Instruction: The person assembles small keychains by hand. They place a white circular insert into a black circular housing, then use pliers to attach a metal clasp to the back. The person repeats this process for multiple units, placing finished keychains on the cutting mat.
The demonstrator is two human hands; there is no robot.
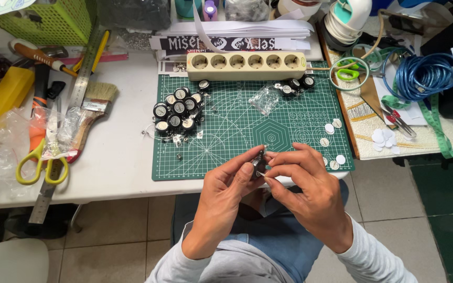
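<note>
At lower centre, the left hand [226, 191] and right hand [302, 183] both pinch one small dark round fitting [259, 163] – mid-assembly – which calls for steady fingertip alignment above the green cutting mat [237, 131].

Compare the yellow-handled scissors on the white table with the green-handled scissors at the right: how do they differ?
The yellow-handled scissors lie left of the green cutting mat, partly under clear plastic; the green-handled scissors lie right of the mat, uncovered. The yellow pair's handles point toward the person, and it looks larger; the green pair's blades are hard to make out. Both lie flat, away from both hands.
</note>
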